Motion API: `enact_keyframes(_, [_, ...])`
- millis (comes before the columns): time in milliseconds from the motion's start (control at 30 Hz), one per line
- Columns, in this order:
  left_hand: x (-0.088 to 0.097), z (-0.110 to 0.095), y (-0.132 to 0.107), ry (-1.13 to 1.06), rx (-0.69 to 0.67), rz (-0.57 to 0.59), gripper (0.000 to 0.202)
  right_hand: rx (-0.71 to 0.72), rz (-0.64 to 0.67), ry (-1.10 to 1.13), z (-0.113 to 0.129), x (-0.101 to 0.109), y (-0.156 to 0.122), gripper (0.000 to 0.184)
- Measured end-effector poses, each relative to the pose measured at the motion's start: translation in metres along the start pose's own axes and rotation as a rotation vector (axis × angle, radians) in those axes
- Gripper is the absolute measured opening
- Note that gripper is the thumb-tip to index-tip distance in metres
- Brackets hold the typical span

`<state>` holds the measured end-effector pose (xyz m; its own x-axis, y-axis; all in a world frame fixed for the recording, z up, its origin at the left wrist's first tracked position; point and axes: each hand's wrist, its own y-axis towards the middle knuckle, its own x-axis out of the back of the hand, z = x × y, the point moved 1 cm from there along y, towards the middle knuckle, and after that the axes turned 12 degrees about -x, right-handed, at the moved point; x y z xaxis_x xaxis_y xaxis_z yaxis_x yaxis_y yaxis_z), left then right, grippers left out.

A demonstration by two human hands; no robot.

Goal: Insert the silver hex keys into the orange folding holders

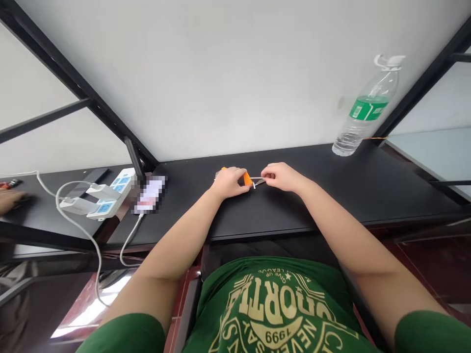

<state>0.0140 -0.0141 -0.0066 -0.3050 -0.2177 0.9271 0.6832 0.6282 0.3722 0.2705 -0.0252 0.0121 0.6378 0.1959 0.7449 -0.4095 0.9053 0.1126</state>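
Observation:
Over the middle of the black desk [279,210], my left hand [230,183] is closed around an orange object [248,179], which shows between the thumb and the fingers. A small fringe of fine light points sticks out past that hand's far left side; its kind is unclear. My right hand [281,176] has its fingers pinched on a thin pale rod [257,178] that reaches left to the orange object. Just below the rod lies a narrow grey piece [259,182], partly hidden by the right fingers. A short white tip shows at the orange object's lower corner.
A large clear bottle [364,110] with a green label stands at the back right. To the left are a charging phone [149,195], a power strip [117,191] with plugs, and a looped white cable [96,245]. Another person's hand [14,200] shows at the far left edge.

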Motion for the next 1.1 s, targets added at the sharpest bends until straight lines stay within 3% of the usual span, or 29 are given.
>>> enact_keyframes(467, [0.0001, -0.0023, 0.004, -0.01, 0.053, -0.005, 0.032, -0.045, -0.062, 0.121, -0.0037, 0.0026, 0.0004, 0.016])
enact_keyframes(1100, [0.0033, -0.0079, 0.0053, -0.049, 0.002, 0.019, 0.025, -0.152, -0.013, 0.292, -0.0068, -0.0003, -0.0028, 0.016])
